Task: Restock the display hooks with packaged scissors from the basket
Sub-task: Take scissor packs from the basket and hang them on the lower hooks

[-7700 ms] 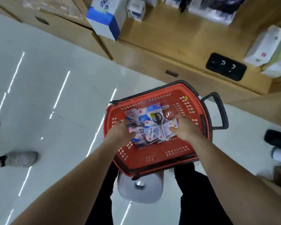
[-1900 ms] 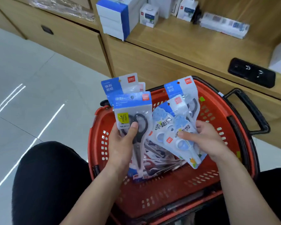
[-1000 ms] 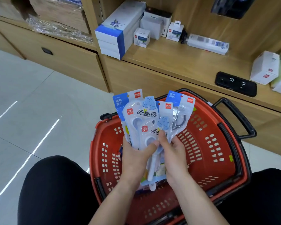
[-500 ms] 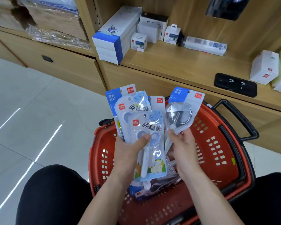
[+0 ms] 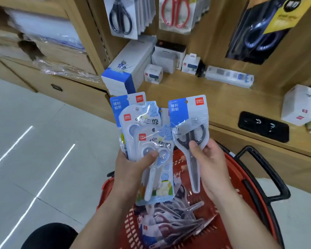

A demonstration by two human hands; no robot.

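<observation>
Your left hand (image 5: 133,169) grips a fanned stack of scissor packs (image 5: 147,133); your right hand (image 5: 210,164) pinches one grey-handled pack (image 5: 188,119) apart from it, above the red basket (image 5: 239,178). Hanging comes next, I judge: thread its hang hole (image 5: 186,101) onto a hook beside the hung scissors (image 5: 121,18).

The basket (image 5: 244,178) sits near, right of centre, below both hands. Loose packs (image 5: 174,220) lie in its bottom. Above the basket, the left hand (image 5: 133,168) holds a stack of packs (image 5: 147,139) upright and fanned. The right hand (image 5: 211,164) holds a single pack (image 5: 189,123) upright, just to the right of the stack. Beyond the basket, the shelf (image 5: 214,96) runs left to right. On it stand a large box (image 5: 127,71) at the left end, small boxes (image 5: 153,73) to its right, and a flat device (image 5: 263,126) near the front edge at right. Hanging packs (image 5: 122,17) hang on the back wall above the shelf. The floor (image 5: 34,141) lies left of the basket.
</observation>
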